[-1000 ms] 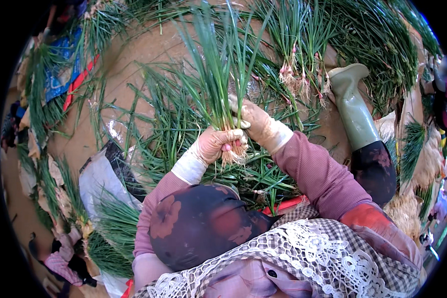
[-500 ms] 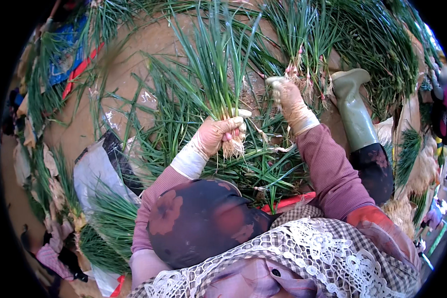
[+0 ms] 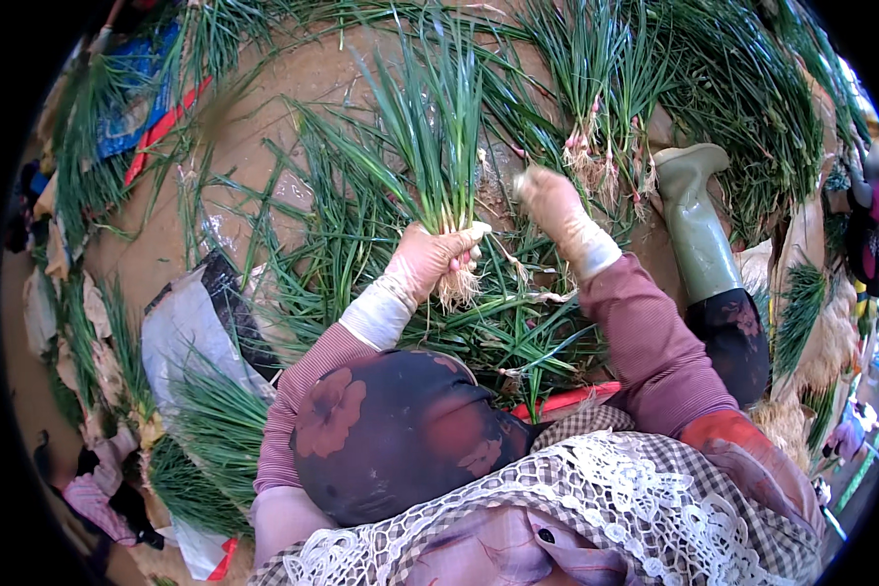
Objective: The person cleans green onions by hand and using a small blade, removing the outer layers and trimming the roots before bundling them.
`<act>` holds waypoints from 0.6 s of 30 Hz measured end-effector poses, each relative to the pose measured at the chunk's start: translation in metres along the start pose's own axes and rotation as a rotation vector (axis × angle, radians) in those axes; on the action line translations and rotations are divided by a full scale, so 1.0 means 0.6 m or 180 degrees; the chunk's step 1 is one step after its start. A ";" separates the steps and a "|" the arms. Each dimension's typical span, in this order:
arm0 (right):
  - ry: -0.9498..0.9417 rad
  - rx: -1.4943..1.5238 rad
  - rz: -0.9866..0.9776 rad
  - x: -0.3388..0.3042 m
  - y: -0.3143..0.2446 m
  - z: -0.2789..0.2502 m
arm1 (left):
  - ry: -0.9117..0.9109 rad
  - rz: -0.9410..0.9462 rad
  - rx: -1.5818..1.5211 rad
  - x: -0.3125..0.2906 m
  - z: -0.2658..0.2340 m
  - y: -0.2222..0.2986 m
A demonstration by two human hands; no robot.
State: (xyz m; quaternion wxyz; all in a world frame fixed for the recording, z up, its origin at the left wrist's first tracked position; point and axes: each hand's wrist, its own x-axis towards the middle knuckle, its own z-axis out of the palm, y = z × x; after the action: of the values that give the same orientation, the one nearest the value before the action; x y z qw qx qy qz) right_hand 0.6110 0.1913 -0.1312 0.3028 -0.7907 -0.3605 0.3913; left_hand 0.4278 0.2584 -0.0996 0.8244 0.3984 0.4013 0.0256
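My left hand [image 3: 433,257], in a pale dirt-stained glove, is closed round a bunch of spring onions [image 3: 449,176]. The green leaves point up and away from me, and the pinkish bulbs and stringy roots hang just below my fingers. To the right of the bunch and apart from it, my right hand [image 3: 554,202], gloved too, is raised with its fingers curled in. Motion blurs its fingertips, and whatever they may pinch is too small to make out. Beyond that hand, more spring onions [image 3: 581,146] lie with their roots toward me.
Loose green leaves [image 3: 498,337] are strewn on the wet brown ground before me. A large heap of greens [image 3: 742,107] lies at the far right, behind my green rubber boot [image 3: 698,230]. A grey-white sheet [image 3: 190,327] is at left. Other people [image 3: 107,493] are near the edges.
My right hand has shifted slightly left, toward the bunch, and its fingertips are blurred. My left hand keeps its grip, and the leaves have swung a little to the left.
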 end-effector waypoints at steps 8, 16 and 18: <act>0.0123 -0.1062 -0.0820 -0.028 -0.116 0.045 | 0.0505 0.0475 0.0719 0.007 -0.002 -0.038; -0.0315 0.1078 0.0504 -0.038 -0.043 0.066 | 0.0189 0.0486 -0.0727 0.002 -0.008 -0.027; -0.0305 0.1512 0.0894 -0.027 0.029 0.063 | 0.0260 0.0645 -0.0574 0.008 -0.005 -0.030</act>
State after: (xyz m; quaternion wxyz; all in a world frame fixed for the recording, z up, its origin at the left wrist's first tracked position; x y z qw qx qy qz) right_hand 0.5781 0.1758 -0.1574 0.4050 -0.7204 -0.1595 0.5399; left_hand 0.4240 0.2498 -0.1164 0.8330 0.3598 0.3882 0.1609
